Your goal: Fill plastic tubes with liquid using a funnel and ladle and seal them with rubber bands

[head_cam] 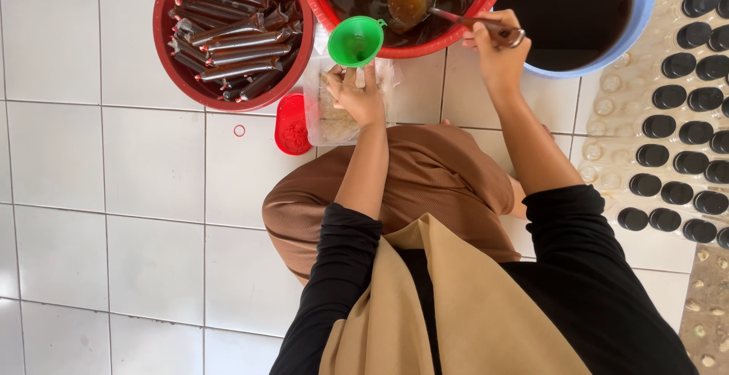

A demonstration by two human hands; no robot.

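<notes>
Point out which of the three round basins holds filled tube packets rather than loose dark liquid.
The dark red basin at upper left: it is stacked with sealed tube packets. The bright red basin and blue basin hold only dark liquid.
</notes>
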